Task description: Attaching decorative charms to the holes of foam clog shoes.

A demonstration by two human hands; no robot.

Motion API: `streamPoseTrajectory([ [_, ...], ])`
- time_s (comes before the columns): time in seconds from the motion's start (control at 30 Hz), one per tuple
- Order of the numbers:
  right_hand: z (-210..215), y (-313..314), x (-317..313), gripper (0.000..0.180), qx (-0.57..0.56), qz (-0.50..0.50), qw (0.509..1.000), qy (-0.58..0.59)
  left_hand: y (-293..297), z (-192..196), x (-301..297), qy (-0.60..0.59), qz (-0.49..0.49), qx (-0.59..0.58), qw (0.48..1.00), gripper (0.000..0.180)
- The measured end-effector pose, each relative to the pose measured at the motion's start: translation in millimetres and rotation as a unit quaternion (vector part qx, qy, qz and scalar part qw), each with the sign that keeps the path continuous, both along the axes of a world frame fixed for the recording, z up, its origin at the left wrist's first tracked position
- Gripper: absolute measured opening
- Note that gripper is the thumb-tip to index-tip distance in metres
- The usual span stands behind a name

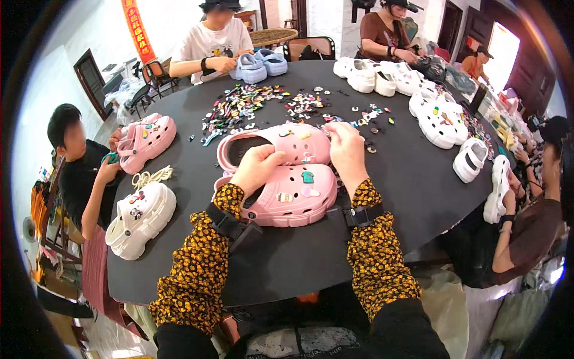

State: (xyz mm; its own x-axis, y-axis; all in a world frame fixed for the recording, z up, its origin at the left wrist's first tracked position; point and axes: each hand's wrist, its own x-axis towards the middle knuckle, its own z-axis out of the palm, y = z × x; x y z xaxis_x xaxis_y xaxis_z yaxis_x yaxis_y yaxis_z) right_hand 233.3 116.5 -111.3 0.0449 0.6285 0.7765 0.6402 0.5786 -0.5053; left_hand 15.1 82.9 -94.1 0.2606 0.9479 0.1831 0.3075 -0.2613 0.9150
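Note:
Two pink clogs lie side by side in front of me, toes to the right. My left hand (258,170) is closed on the far pink clog (293,157) at its opening, thumb on the upper and the other fingers mostly hidden. At that clog's toe, my right hand (348,151) has its fingertips pinched together; whatever is between them is hidden. The near pink clog (269,210) carries several small charms, among them a green one, and sits below both hands. The far clog also has charms on its upper.
The dark table (287,263) bears a charm pile (239,110) beyond the clogs. A white clog (143,218) stands left, more white clogs (439,122) right. Co-workers sit around the table; one holds a pink clog (146,140), another handles blue clogs (251,67).

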Motion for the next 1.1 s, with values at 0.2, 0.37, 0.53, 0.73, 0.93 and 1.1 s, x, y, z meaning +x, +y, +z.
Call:
streamPoseTrajectory([
  [0.2,1,-1,1,0.012,-0.013,0.005,1.000,0.019,6,-4,-5,0.020,-0.005,0.027,0.999,0.020],
  [0.37,0,-1,1,0.009,-0.065,0.007,0.996,0.065,9,-8,-3,-0.031,0.005,-0.019,0.999,0.020],
  [0.53,9,-10,-8,0.016,-0.040,0.058,0.996,0.047,8,-2,-3,-0.115,0.022,-0.070,0.991,0.023],
  [0.73,21,-26,-18,0.021,-0.059,0.118,0.988,-0.081,5,3,-3,-0.063,0.026,-0.033,0.997,0.026],
  [0.93,19,-27,-23,0.026,-0.021,0.122,0.985,-0.118,15,-5,-8,-0.050,0.031,0.024,0.998,0.020],
  [1.1,16,-24,-35,0.019,0.039,0.159,0.980,-0.114,16,-6,-4,-0.032,0.045,0.032,0.998,0.020],
])
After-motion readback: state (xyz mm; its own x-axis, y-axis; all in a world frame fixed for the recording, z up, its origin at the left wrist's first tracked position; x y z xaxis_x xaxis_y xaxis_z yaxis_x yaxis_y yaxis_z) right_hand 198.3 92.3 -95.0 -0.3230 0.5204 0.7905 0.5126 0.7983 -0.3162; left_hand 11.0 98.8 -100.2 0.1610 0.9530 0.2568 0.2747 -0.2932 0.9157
